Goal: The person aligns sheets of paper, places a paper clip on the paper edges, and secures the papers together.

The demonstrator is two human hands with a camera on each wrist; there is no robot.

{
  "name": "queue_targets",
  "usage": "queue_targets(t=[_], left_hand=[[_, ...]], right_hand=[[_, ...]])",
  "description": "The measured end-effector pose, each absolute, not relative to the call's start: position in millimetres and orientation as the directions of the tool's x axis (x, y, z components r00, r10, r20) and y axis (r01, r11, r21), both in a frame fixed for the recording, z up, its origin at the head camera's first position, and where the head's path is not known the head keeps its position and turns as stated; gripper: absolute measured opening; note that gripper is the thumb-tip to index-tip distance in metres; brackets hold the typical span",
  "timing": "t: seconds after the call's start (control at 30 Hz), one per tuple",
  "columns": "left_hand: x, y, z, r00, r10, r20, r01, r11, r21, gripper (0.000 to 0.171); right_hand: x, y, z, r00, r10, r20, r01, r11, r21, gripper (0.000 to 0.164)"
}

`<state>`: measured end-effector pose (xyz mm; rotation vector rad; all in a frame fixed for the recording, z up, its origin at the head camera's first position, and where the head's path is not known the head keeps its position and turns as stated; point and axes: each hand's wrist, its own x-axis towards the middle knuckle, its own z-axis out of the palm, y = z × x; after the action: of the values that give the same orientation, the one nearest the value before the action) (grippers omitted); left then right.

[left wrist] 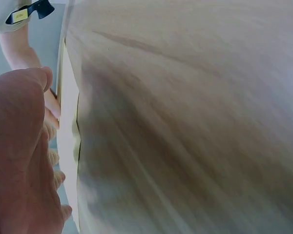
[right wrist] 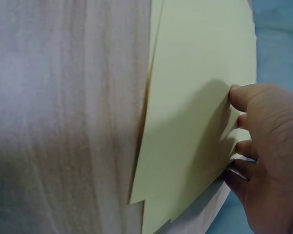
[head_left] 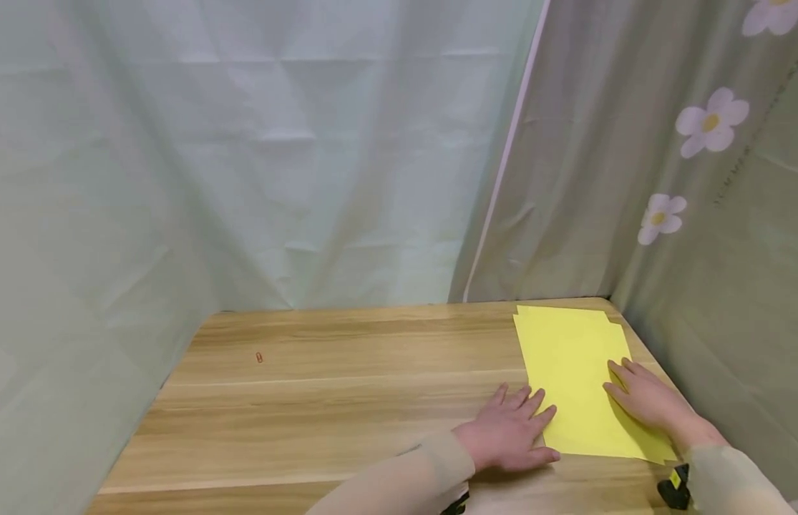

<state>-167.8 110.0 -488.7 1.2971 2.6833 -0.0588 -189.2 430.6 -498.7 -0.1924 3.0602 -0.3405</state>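
Spreading its fingers loosely with a released grip, the left hand (head_left: 511,433) lies beside the long left edge of the yellow paper (head_left: 572,372), its fingertips touching that edge and its thumb reaching toward the near left corner. The right hand (head_left: 653,397) is unclenched too, fingers slightly bent; it touches the paper along the opposite edge, the fingertips resting on the yellow surface. In the right wrist view a shadow falls from that hand across the top sheet.

The paper is a stack of several sheets lying flat between the two hands on the right part of the table (head_left: 373,400), close to its far right corner. The sheets do not line up: corners of lower ones stick out at the far left, the far right and the near right.

Both forearms wear pale sleeves (head_left: 399,479), and a black band (head_left: 674,488) with a yellow label shows at the right wrist. Well apart from the paper, a small reddish paper clip (head_left: 259,357) lies toward the far left of the wood-grained table. Beyond hangs a pale curtain (head_left: 321,143), greyer on the right, where white flowers (head_left: 711,123) with yellow centres run down a fold.
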Motion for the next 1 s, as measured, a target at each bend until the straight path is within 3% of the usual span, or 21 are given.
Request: queue_targets(t=[0.3, 1.0], left_hand=[[-167, 123, -498, -0.613, 0.756, -0.229, 0.777, 0.630, -0.002, 0.068], [-167, 112, -497, -0.611, 0.755, -0.239, 0.777, 0.629, 0.000, 0.067]], right_hand=[[-191, 430, -497, -0.992, -0.111, -0.058, -0.095, 0.970, -0.226, 0.070], [-191, 418, -496, -0.989, -0.118, -0.086, -0.093, 0.963, -0.252, 0.073]])
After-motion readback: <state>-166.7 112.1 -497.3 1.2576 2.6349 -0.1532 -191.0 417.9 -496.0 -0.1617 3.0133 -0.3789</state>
